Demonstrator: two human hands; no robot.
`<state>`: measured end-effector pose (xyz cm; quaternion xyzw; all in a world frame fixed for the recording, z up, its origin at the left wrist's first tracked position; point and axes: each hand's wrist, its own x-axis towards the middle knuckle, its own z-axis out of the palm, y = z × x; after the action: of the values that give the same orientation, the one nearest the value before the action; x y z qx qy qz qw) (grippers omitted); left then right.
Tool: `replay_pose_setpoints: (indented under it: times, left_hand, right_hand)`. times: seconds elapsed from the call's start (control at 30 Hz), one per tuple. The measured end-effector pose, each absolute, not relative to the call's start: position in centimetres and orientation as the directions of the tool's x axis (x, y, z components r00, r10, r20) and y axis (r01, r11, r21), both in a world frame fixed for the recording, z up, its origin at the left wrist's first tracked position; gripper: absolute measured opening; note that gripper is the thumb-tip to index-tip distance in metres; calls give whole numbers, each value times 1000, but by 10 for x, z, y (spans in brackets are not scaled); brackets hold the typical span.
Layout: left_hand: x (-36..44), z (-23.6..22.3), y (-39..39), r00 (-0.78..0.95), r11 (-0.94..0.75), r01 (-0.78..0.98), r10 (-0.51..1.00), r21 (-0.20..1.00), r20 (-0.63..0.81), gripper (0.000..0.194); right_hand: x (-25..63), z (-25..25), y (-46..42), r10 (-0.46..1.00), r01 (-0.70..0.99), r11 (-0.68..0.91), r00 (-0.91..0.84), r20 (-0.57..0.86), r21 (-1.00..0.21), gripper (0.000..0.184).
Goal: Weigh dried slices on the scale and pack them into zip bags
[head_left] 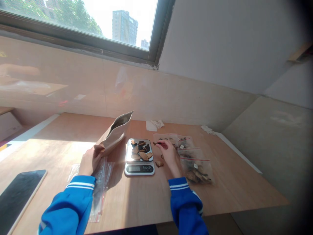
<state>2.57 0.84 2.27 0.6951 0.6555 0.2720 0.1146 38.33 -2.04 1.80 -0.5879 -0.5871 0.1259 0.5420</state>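
Note:
My left hand (pixel 88 160) grips the lower part of an upright, open-topped brown paper bag (pixel 114 134), left of the scale. Between the fingertips of my right hand (pixel 168 154) is a small dark dried slice (pixel 156 143), just off the scale's right edge. The kitchen scale (pixel 140 169) carries several brown dried slices (pixel 141 150) on its shiny plate; its display is too small to read. Another dried slice (pixel 159 164) lies on the table beside the scale, under my right hand.
Several zip bags (pixel 198 171) filled with dried slices lie right of my right hand. Clear plastic bags (pixel 99 192) lie under my left forearm. A phone (pixel 21 195) rests at the left, and crumpled paper (pixel 155 125) sits at the table's back, near the wall.

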Motion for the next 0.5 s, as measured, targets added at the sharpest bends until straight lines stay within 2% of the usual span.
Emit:
replay_pose_setpoints:
  times: [0.27,0.4,0.5]
  left_hand:
    - [26,23,8,-10,-107,831,978,546,207,33]
    - [30,29,4,-32,-99,817,976,568,217,36]
    - [31,32,3,-25,-97,820,978,563,205,38]
  right_hand:
    - [364,10,8,868,562,344,115,483,-752,15]
    - [365,8,1,874,585,400,-13,485,-705,30]
    - [371,7,-7,865,615,379,30,501,-691,38]
